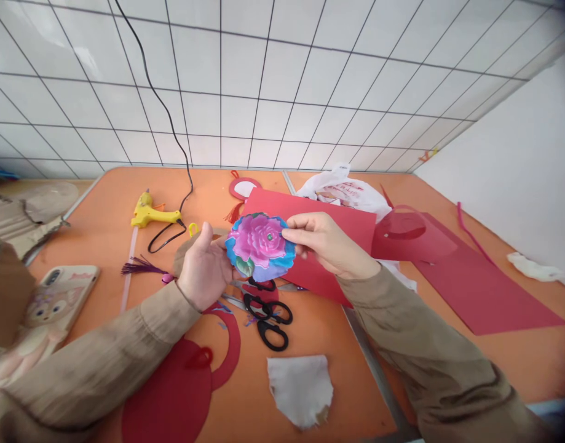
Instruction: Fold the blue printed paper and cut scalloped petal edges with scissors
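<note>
A pink and blue flower cutout (pixel 260 246) is held up above the table between my two hands. My right hand (pixel 316 240) pinches its right edge between thumb and fingers. At the left edge, my left hand (pixel 206 264) supports the cutout with fingers partly hidden behind it and the thumb raised. Black-handled scissors (pixel 269 320) lie on the table just below the flower. Beneath my left forearm are a red round sheet (pixel 171 394) and a red ring (pixel 233 344).
A yellow glue gun (pixel 154 213) with a black cord lies at the back left, near a purple tassel (pixel 146 266). Red card sheets (pixel 347 227) and a white plastic bag (pixel 351 187) lie behind and right. A phone (pixel 63 298) is left; a whitish scrap (pixel 300 387) lies in front.
</note>
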Tool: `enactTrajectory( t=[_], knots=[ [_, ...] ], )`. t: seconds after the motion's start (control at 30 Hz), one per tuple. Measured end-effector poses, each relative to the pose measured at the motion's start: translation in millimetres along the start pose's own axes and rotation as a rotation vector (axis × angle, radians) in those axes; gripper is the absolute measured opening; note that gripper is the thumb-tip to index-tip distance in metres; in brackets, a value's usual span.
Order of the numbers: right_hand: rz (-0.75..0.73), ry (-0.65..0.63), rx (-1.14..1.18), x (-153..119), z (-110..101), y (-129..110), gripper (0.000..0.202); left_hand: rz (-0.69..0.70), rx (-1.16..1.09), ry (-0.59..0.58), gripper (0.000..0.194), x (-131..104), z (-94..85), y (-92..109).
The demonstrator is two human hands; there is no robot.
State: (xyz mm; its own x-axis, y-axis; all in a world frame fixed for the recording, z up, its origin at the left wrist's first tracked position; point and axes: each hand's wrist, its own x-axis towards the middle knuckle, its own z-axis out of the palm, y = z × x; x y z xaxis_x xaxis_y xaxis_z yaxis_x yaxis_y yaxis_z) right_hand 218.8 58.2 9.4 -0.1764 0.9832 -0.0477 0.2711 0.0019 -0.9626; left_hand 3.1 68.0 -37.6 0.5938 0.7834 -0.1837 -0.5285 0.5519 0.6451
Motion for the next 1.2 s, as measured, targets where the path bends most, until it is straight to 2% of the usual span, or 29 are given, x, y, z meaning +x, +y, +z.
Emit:
enactTrajectory(
  t=[0.23, 0.4, 0.47, 0.53, 0.63, 0.73, 0.9, 1.03, 1.2],
  knots=[
    [0.012, -0.033, 0.045, 1, 1, 2, 0.026, -0.029, 0.004, -0.014, 0.063, 0, 0.6, -1],
    [-0.001, -0.051, 0.06, 0, 2, 2, 0.025, -0.005, 0.008, 0.054, 0.028, -1, 5.4, -4],
    [-0.005, -0.059, 0.068, 0, 3, 2, 0.026, -0.003, 0.05, 0.032, 0.017, -3, 8.1, -6],
    [-0.009, -0.07, 0.076, 0, 5, 2, 0.026, -0.03, 0.111, -0.035, 0.021, -4, 9.8, -6],
    [-0.015, -0.077, 0.08, 0, 7, 4, 0.02, -0.096, 0.161, -0.111, 0.044, -6, 9.7, -5],
    [-0.005, -0.079, 0.099, -1, 7, 6, 0.023, -0.067, 0.202, -0.072, 0.05, -7, 8.7, -5],
    [0.021, -0.105, 0.197, -1, 5, 7, 0.054, -0.023, 0.286, 0.0, 0.049, -8, 10.9, -6],
    [-0.06, -0.127, 0.102, -2, 8, 4, 0.033, 0.016, 0.301, -0.008, 0.045, -10, 15.0, -6],
    [-0.019, -0.157, 0.061, -5, 12, 3, 0.018, 0.088, 0.318, 0.058, 0.033, -9, 17.9, -7]
  ],
)
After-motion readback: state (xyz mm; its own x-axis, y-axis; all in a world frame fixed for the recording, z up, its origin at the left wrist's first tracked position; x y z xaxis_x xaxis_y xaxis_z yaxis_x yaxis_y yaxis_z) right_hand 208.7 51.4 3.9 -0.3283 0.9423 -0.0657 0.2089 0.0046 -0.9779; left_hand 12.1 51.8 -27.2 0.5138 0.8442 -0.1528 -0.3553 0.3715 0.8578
